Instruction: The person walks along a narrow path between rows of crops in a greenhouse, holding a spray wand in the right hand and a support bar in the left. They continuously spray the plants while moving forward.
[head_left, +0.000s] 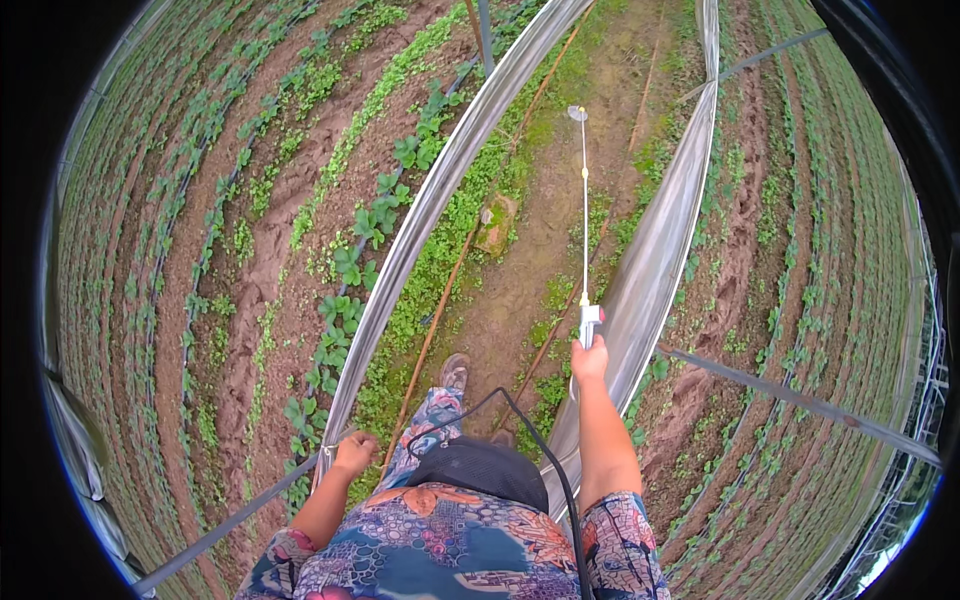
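My right hand (590, 361) grips the grey-white handle of a spray wand (589, 321), which has a red part on its side. From it a thin white lance (585, 240) with yellow fittings points straight ahead, low over the path. At its far end is a round, pale spray head (577, 113). My left hand (355, 453) hangs with loosely curled fingers and nothing visible in it. Close beside it are gathered clear plastic film (382, 307) and a metal bar (217, 525). A black cord or hose (541, 444) loops over my front and a black mesh pouch (480, 472).
A mossy dirt path (502, 307) runs ahead between strips of film, with another sheet (660, 232) hanging on the right. A mossy block (496, 225) lies on it. Crop rows (345, 266) with drip lines flank both sides. A metal rail (802, 405) crosses at right.
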